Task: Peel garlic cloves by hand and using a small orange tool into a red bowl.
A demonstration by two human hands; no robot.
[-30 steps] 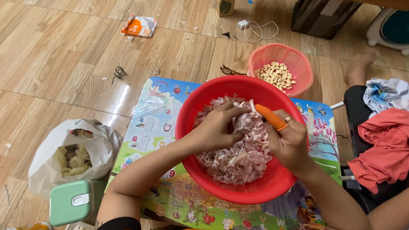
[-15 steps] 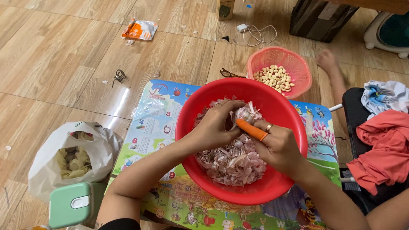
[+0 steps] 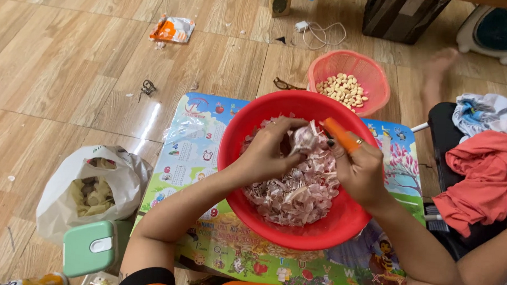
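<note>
left hand (image 3: 270,152) over red basin (image 3: 235,176), fingers curled around a garlic bulb (image 3: 304,140) | right hand (image 3: 360,170) beside it, clenched on orange-handled knife (image 3: 340,135) | blade hidden behind bulb

1. You're over a wood-look tile floor (image 3: 57,65), w/ glare near the colourful play mat (image 3: 197,134).
2. Dark box (image 3: 398,15) & teal fan (image 3: 506,28) sit top right.
3. White charger cable (image 3: 321,32) lies btwn them.
</note>
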